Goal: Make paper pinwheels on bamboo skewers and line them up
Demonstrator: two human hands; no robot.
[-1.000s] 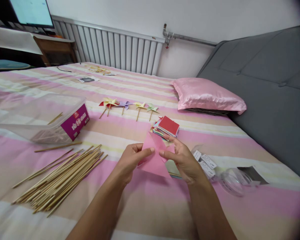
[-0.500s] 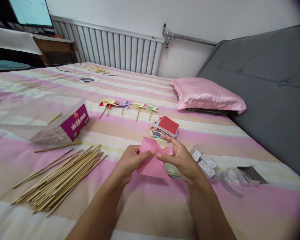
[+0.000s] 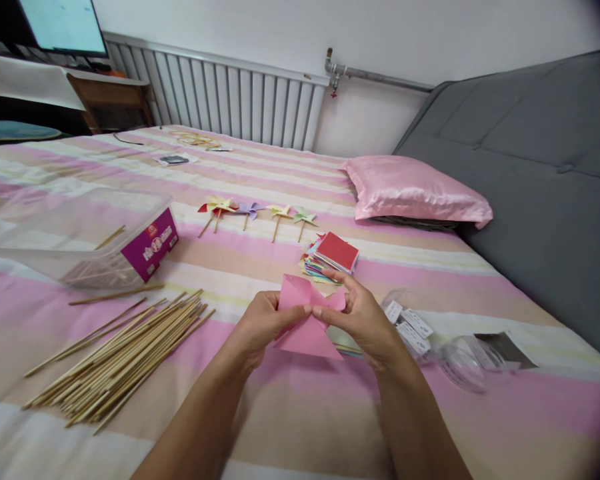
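Observation:
Both my hands hold a pink paper square [image 3: 307, 327] above the striped bedsheet [image 3: 300, 427], its corners folded toward the middle. My left hand [image 3: 260, 327] pinches its left side, thumb at the centre. My right hand [image 3: 365, 323] pinches the right side, thumb meeting the left thumb. Just beyond lies a stack of coloured paper squares [image 3: 333, 255] with a red one on top. Several finished paper pinwheels [image 3: 253, 213] on sticks lie in a row farther back. A heap of bamboo sticks [image 3: 125, 357] spreads at my left.
A clear plastic box [image 3: 85, 240] with a purple label lies on its side at the left. Clear packets with white tabs [image 3: 420, 330] sit at the right. A pink pillow [image 3: 413, 190] and a grey headboard [image 3: 540, 180] are on the right. A radiator [image 3: 220, 97] stands behind.
My thumbs have come together at the paper's centre, pressing the folded corners inward. The paper has tilted and lifted slightly. Nothing else on the bed has moved.

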